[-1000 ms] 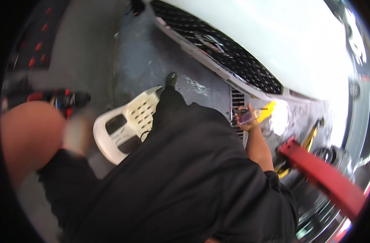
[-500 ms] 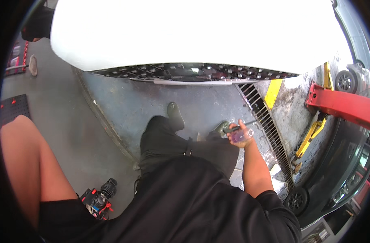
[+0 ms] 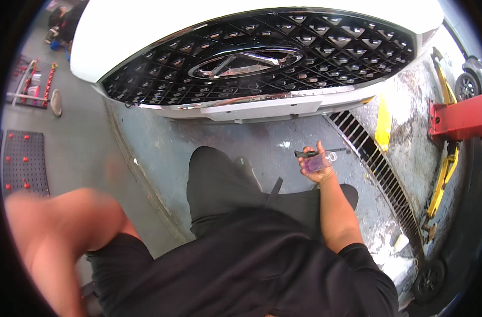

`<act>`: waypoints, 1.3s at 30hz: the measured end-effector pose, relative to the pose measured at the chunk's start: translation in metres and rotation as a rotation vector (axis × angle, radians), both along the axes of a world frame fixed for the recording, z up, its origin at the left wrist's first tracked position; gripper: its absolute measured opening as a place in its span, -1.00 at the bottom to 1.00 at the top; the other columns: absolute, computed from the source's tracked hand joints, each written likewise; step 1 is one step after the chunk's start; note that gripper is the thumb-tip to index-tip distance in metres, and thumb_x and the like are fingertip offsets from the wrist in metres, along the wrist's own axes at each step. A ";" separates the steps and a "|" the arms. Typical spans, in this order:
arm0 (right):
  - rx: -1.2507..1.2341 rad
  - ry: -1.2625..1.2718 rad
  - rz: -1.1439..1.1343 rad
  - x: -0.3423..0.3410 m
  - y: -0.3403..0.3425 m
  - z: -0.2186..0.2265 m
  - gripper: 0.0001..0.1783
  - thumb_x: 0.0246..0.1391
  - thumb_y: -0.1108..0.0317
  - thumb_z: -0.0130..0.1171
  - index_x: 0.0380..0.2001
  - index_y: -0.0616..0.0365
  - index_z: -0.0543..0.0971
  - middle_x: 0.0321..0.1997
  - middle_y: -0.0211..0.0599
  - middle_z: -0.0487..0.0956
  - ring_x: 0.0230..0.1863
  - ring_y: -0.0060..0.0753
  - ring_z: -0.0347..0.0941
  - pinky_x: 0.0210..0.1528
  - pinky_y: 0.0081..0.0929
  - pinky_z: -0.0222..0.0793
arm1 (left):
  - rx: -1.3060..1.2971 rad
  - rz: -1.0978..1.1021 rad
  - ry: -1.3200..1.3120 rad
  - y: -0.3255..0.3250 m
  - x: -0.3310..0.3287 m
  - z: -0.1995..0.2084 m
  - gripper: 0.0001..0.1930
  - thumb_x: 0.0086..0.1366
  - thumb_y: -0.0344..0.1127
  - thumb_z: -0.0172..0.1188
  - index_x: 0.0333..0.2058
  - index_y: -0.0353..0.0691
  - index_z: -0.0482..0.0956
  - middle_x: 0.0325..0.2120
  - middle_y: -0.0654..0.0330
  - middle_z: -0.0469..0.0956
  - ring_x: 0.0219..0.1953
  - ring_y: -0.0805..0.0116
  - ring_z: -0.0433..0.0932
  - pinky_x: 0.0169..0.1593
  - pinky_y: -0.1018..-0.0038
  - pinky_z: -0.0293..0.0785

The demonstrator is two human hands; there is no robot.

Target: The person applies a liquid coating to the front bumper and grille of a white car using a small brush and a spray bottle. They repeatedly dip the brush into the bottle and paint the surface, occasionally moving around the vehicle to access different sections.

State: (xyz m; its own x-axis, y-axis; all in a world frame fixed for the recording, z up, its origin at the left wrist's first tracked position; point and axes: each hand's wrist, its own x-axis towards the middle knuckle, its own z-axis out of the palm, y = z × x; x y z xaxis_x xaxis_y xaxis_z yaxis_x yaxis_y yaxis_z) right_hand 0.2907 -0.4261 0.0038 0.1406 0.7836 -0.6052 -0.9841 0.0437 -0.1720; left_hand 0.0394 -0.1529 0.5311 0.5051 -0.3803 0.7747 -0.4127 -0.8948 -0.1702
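Observation:
My right hand (image 3: 317, 165) is closed around a small clear container (image 3: 316, 163) with purple liquid in it. A slim tool with a black handle (image 3: 306, 154) and a thin dark shaft, like a screwdriver, lies across the same hand, its shaft reaching right. My left arm (image 3: 66, 232) is bent up close at the left edge and blurred; the left hand itself does not show. Ahead of me stands a white car with a black, chrome-studded grille (image 3: 262, 63) and a pale lower bumper (image 3: 262, 110). Both hands are apart from the car.
A slotted floor drain (image 3: 381, 171) runs at the right, beside a red lift arm (image 3: 462, 116) with yellow bars (image 3: 442, 185). A dark car (image 3: 462, 232) stands far right. At left are a dark perforated panel (image 3: 25, 161), a red rack (image 3: 37, 87) and a person (image 3: 66, 24).
The view has shifted so that the car's whole grille shows. My left elbow has moved down and inward. My right hand still holds the container and tool. My knees are more bent.

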 end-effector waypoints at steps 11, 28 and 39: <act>-0.066 -0.135 -0.205 -0.055 0.013 0.021 -0.30 0.22 -0.54 0.15 -0.15 -0.08 0.57 -0.23 -0.13 0.66 -0.30 -0.21 0.64 -0.33 -0.21 0.56 | -0.222 0.599 2.176 -0.049 -0.317 -0.337 -0.45 0.21 0.20 0.33 -0.02 -0.10 0.76 0.01 -0.02 0.73 0.11 -0.09 0.67 0.16 0.08 0.57; -0.018 -0.216 -0.116 -0.087 0.041 0.057 -0.26 0.28 -0.51 0.10 -0.11 0.02 0.58 -0.28 -0.09 0.69 -0.33 -0.18 0.68 -0.40 -0.20 0.63 | -0.652 0.514 1.856 -0.056 -0.493 -0.460 -0.45 0.21 0.15 0.23 -0.07 -0.22 0.77 -0.07 -0.23 0.70 0.00 -0.29 0.66 0.04 -0.01 0.57; 0.067 -0.181 -0.080 -0.083 0.078 0.061 -0.31 0.30 -0.50 0.07 -0.05 -0.08 0.62 -0.25 -0.31 0.67 -0.30 -0.31 0.62 -0.36 -0.27 0.57 | -0.759 0.728 2.180 -0.026 -0.466 -0.420 -0.46 0.22 0.12 0.24 -0.07 -0.21 0.77 -0.07 -0.22 0.71 -0.01 -0.27 0.66 0.04 0.00 0.57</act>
